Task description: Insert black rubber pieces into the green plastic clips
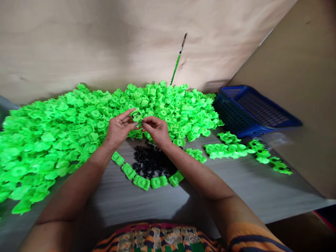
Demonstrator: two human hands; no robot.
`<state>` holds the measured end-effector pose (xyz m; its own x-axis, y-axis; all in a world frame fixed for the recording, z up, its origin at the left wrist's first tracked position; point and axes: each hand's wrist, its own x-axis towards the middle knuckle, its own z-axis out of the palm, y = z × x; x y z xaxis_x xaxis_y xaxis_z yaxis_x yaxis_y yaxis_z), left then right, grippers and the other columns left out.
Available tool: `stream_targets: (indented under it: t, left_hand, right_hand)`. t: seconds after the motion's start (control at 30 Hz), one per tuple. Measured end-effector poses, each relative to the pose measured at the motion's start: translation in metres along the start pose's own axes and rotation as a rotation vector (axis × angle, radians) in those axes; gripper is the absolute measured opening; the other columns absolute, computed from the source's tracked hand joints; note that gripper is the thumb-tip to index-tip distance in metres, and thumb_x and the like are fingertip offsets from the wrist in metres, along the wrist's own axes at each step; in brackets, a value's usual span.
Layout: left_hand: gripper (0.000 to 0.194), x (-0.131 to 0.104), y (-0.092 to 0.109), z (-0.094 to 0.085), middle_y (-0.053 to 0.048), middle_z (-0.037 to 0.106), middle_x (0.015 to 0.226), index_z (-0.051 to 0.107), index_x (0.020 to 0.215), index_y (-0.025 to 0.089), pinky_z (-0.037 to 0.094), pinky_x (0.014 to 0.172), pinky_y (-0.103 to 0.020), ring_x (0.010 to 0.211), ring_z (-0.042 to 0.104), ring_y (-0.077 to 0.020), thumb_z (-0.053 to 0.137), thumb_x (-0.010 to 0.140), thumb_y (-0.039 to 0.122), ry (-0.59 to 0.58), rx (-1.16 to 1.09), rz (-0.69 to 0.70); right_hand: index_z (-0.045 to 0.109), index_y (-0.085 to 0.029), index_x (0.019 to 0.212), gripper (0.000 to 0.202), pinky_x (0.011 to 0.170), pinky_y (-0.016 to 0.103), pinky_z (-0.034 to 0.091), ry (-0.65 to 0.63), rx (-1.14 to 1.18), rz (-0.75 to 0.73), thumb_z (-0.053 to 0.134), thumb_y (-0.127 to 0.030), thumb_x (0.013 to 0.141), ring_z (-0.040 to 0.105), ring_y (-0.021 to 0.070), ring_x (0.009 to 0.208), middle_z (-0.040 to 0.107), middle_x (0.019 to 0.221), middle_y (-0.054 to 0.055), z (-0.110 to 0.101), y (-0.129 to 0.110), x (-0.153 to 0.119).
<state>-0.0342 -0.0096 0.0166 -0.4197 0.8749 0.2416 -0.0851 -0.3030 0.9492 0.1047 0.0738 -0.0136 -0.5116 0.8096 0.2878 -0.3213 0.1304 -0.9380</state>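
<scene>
My left hand (119,127) grips a small green plastic toy car body (136,116), its underside turned toward me. A black wheel axle sits across the far end of that underside. At the near end, my right hand (157,130) pinches a thin black piece that looks like another wheel axle, against the car body. Below my hands lies a heap of black wheel axles (153,162), partly hidden by my right forearm. Several green car bodies (141,182) curve in a row around the heap's near side.
A large pile of green car bodies (65,129) spreads across the back and left of the table (118,206). At right, cars (227,150) stand grouped, some with black wheels showing. A blue basket (236,112) is behind them. A thin green stick (176,64) rises against the back wall.
</scene>
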Motion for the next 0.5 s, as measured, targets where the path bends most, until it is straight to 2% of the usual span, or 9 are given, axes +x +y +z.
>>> stream_targets:
  t: [0.17,0.3,0.5]
  left_hand:
    - [0.064,-0.0007,-0.0006,0.0014,-0.004,0.08,0.091,0.083,0.116,0.019,0.071,0.081,-0.043,0.085,0.075,-0.0221,0.1,0.055,0.028,0.016,-0.013,-0.022]
    - [0.063,-0.0002,-0.0014,0.0016,-0.002,0.077,0.084,0.082,0.117,0.018,0.071,0.083,-0.046,0.086,0.075,-0.0237,0.098,0.057,0.028,0.012,-0.007,-0.012]
    - [0.063,0.0004,0.001,0.0009,-0.003,0.078,0.087,0.082,0.116,0.018,0.07,0.082,-0.044,0.087,0.075,-0.0232,0.098,0.056,0.031,0.02,-0.002,-0.021]
  right_hand:
    - [0.064,-0.024,0.092,0.03,0.062,0.026,0.055,0.004,-0.035,-0.046,0.08,-0.041,0.074,0.065,0.0124,0.067,0.067,0.073,-0.005,-0.0007,0.0035,0.0018]
    - [0.063,-0.025,0.094,0.03,0.063,0.026,0.057,-0.042,-0.083,-0.061,0.077,-0.046,0.078,0.068,0.0129,0.068,0.069,0.074,-0.004,-0.0013,0.0036,0.0012]
    - [0.063,-0.024,0.096,0.032,0.064,0.026,0.056,-0.064,-0.15,-0.103,0.073,-0.053,0.085,0.07,0.0144,0.072,0.07,0.078,-0.002,-0.0018,-0.0005,0.0]
